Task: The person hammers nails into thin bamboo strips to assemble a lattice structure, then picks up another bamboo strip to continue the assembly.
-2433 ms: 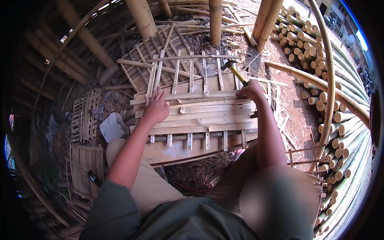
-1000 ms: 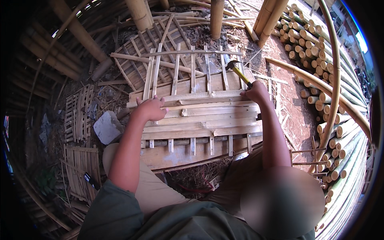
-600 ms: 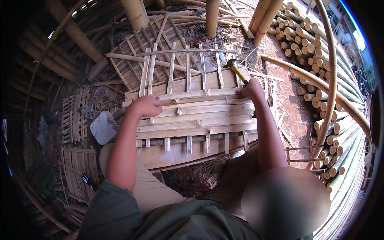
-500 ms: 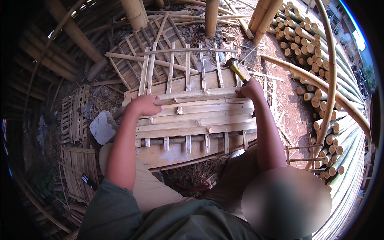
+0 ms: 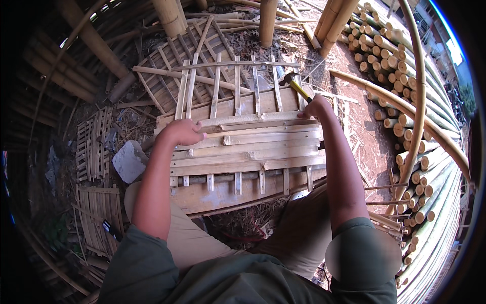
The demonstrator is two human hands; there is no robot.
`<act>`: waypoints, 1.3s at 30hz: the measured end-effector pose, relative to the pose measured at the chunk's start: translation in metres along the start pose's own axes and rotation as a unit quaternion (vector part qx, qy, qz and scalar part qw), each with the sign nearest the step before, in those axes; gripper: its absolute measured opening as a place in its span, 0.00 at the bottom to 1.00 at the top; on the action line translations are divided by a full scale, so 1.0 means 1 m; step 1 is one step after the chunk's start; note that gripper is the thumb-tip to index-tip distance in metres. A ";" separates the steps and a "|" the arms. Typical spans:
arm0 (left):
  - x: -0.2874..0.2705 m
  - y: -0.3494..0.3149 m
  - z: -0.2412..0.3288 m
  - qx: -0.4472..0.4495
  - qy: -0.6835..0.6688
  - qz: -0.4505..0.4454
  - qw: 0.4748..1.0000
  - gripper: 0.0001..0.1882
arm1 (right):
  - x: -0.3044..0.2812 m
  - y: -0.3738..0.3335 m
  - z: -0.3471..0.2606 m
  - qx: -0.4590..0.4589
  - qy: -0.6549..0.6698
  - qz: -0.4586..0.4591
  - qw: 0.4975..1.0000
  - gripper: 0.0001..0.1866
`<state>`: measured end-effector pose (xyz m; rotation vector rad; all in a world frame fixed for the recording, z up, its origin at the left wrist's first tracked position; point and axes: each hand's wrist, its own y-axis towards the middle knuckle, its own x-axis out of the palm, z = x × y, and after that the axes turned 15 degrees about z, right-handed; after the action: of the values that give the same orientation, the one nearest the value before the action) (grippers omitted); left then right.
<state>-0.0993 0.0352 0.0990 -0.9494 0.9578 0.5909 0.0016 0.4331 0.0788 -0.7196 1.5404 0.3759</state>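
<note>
A bamboo slat frame point(image 5: 248, 145) lies across a wooden board point(image 5: 212, 198) in front of me, its crosswise slats laid over several thin uprights. My left hand point(image 5: 181, 133) grips the left end of the farthest wide bamboo slat point(image 5: 248, 119). At that slat's other end is my right hand point(image 5: 316, 107), closed round the handle of a claw hammer point(image 5: 299, 88). The hammer's handle is yellow and black, and its dark head points away to the left, over the uprights. Some fingertips of both hands are hidden behind the slat ends.
Cut bamboo poles point(image 5: 405, 86) are stacked along the right. Another slatted panel point(image 5: 167, 76) lies beyond the board, among thick bamboo posts point(image 5: 268, 23). A pale stone block point(image 5: 130, 161) sits left of my knee, near smaller slatted panels point(image 5: 93, 144).
Both hands stay at the slat's ends, the hammer still in the right. My right elbow has swung slightly outward and the hammer head has shifted a little to the left.
</note>
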 end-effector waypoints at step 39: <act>0.006 0.001 -0.001 0.043 0.052 0.025 0.997 0.30 | 0.010 0.007 0.003 -0.017 -0.015 0.020 1.000 0.41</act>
<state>-0.0983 0.0349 0.0932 -0.8883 1.0936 0.5427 -0.0005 0.4379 0.0679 -0.7087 1.5256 0.4415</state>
